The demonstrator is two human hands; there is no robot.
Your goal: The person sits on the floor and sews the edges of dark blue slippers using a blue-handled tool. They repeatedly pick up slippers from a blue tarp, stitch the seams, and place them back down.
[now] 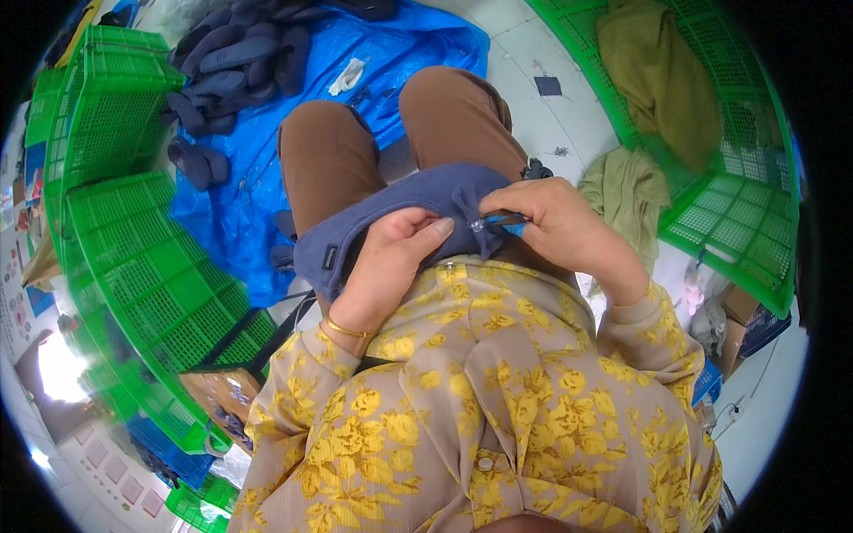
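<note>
Across my lap lies a navy fabric slipper (418,191) with a small dark label near its left end and a bow (469,202) at the right end. My left hand (388,253) grips its edge, the fingers partly inside the opening and the thumb pressed on top. In my right hand (564,222) is a small blue-handled tool that looks like thread snips (513,226). Its tip is at the bow, and my fingers cover much of it. Whether its blades are apart cannot be made out.
A pile of navy slippers (238,67) lies on a blue plastic sheet (391,62) at the far left. Green crates (147,258) line the left side. Right, a green crate (742,222) holds olive cloth (662,80); paler green cloth (625,191) lies beside it.
</note>
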